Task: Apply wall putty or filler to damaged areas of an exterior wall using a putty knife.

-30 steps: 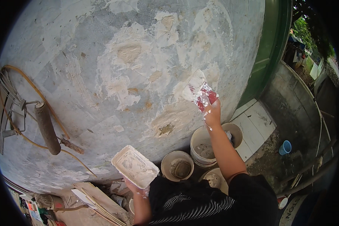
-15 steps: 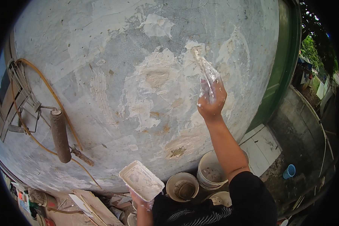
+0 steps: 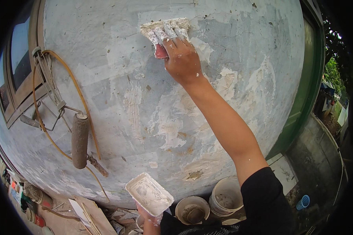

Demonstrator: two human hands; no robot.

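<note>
Clearly, the right hand [image 3: 183,62] is closed around a scraper [image 3: 161,51] with a red handle, up near the top of the view. Its fingers [image 3: 169,31], smeared white, are slightly spread and reach forward along the broad blade, whose far edge carries a thick, uneven band of off-white paste. The scraper lies against the grey, patchy wall [image 3: 106,74], left of the lighter, roughly coated patches [image 3: 170,131]; how firmly the blade presses cannot be told.

Low in the view, the left hand [image 3: 146,214] holds a rectangular tray [image 3: 159,186] from beneath, near the person's body. Most of its fingers are hidden by the tray, so their exact spread cannot be told. White paste [image 3: 149,194] coats the inside of the tray, which is tilted and stands well apart from the scraper.

On the person's left, a worn paint roller [image 3: 80,141] hangs in front of the wall beside a looped yellow-brown hose [image 3: 76,84], below a wood-framed window [image 3: 21,47]. Just right of the tray are two pale buckets [image 3: 219,211], side by side at the foot of the wall. Farther right, a green door [image 3: 300,105] borders the wall, and a small blue basket [image 3: 303,202] sits on the ground.
</note>
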